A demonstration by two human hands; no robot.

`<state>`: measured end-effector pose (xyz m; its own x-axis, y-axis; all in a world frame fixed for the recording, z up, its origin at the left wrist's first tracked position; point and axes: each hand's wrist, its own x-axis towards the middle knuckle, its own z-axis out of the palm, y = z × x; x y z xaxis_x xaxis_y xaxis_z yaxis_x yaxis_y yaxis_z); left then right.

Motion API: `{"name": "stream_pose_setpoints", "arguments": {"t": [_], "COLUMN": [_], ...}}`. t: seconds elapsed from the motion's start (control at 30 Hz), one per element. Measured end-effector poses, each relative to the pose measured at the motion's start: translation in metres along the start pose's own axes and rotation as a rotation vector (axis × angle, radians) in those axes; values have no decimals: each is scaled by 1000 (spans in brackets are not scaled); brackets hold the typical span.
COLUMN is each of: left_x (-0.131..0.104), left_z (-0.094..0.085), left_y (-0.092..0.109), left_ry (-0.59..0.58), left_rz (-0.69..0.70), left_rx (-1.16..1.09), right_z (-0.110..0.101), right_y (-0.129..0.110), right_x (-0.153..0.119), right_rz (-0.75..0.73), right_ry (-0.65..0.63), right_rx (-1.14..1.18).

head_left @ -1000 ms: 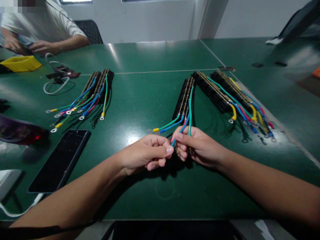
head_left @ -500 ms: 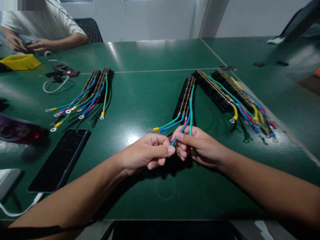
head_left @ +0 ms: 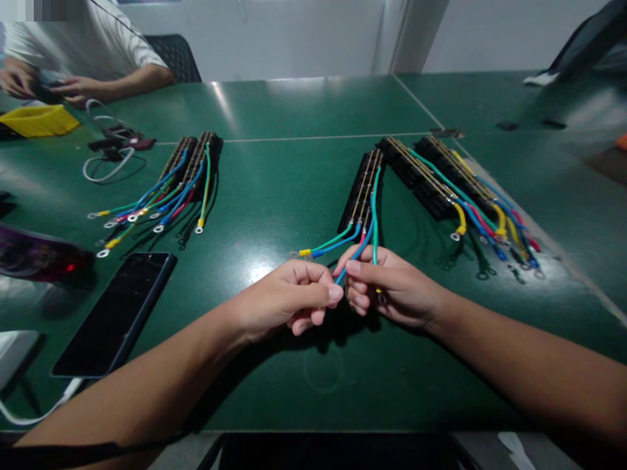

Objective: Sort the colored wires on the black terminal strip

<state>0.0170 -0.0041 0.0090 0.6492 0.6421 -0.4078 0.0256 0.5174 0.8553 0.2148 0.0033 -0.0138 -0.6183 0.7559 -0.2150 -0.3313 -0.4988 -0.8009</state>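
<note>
A black terminal strip (head_left: 361, 189) with brass-coloured rails lies right of centre, its coloured wires running toward me. My left hand (head_left: 298, 294) pinches the end of a blue wire (head_left: 363, 245). Close beside it, my right hand (head_left: 386, 284) has thumb and fingers closed on the same blue wire a little higher up. A green wire (head_left: 375, 222) passes down by the right fingers, its yellow end just below them. Another green wire with a yellow sleeve (head_left: 305, 252) and a second blue wire point left, above my left hand. The fingers hide the held wire's tip.
Two more wired strips (head_left: 421, 179) lie to the right, and two others (head_left: 198, 163) to the left. A phone (head_left: 115, 313), a bottle (head_left: 42, 254), a white cable (head_left: 110, 175) and a yellow tray (head_left: 39, 121) are on the left. A person (head_left: 88, 52) sits across the green table (head_left: 274, 176).
Both hands stay nearly in place on the blue wire. The left hand's lower fingers have shifted slightly. The person's hands across the table have moved a little.
</note>
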Motion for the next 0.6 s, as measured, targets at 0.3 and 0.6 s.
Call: {"name": "stream_pose_setpoints", "arguments": {"t": [0.3,0.6], "left_x": [-5,-7], "left_z": [-3,1], "left_y": [0,2], "left_ry": [-37,-100], "left_rz": [66,52], "left_rx": [22,63], "right_z": [2,1], "right_y": [-3,-4], "right_x": [0,1], "right_rz": [3,32], "right_ry": [-12,-30], "right_rx": [-32,3]}}
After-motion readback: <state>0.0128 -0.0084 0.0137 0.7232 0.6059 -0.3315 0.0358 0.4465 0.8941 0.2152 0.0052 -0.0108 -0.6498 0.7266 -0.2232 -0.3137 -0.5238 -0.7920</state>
